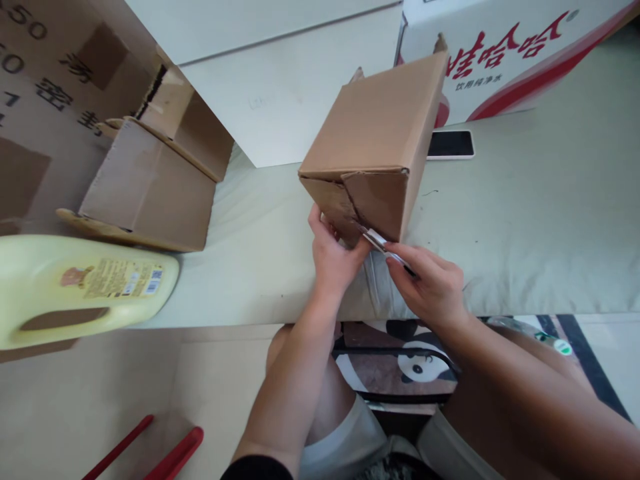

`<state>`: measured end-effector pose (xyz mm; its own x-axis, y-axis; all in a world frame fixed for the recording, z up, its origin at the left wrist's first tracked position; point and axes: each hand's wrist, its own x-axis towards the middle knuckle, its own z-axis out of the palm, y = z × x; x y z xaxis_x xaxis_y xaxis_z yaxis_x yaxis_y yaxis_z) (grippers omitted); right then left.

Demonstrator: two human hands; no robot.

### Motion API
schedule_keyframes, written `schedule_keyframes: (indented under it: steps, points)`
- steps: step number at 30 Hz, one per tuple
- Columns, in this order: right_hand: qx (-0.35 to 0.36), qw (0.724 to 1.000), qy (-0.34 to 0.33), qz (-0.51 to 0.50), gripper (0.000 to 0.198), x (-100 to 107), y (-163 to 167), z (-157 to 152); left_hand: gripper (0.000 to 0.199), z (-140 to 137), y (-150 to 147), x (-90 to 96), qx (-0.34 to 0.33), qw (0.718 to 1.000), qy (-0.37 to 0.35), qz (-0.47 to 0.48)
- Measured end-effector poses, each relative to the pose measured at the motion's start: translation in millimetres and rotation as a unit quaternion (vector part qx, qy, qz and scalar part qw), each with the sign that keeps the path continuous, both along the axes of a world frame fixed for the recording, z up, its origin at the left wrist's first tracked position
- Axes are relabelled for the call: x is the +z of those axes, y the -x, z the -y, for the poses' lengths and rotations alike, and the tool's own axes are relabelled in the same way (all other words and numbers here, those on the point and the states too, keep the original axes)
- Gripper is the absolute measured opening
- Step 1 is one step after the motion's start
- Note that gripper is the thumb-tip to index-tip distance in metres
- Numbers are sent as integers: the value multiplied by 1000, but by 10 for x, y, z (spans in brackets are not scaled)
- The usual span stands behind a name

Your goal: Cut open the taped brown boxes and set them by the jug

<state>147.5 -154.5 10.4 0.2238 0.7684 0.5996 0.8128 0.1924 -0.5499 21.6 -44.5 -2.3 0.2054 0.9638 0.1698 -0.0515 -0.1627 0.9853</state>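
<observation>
A brown cardboard box [375, 123] stands tilted on the pale green cloth, its near face split by a jagged seam. My left hand [336, 252] grips the box's lower left edge, with several fingers tucked behind the cardboard. Between the thumb and fingers of my right hand [427, 277] is a slim white-and-metal utility knife [376, 240]. Its tip meets the near face by the seam, close to my left thumb; whether the blade is inside the cardboard is hard to see.
Behind the box stand a white carton [280, 100] and a red-lettered water carton [500, 60]. A phone [451, 144] lies to the right. Open cardboard boxes [150, 183] and a yellow jug [90, 287] are at left. Red handles [175, 457] show below.
</observation>
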Motion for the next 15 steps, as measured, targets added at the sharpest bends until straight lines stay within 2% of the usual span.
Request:
schedule_keyframes:
  steps: [5,10,15]
  points:
    - [-10,1000,-14,2,18,0,-11,2,92,-6,-4,23,-12,1000,15,14]
    - [10,999,-33,0,23,7,-18,-18,91,-11,-12,34,-39,999,11,27]
    - [11,999,-5,43,24,0,-14,-2,87,6,6,29,-49,999,-17,-3]
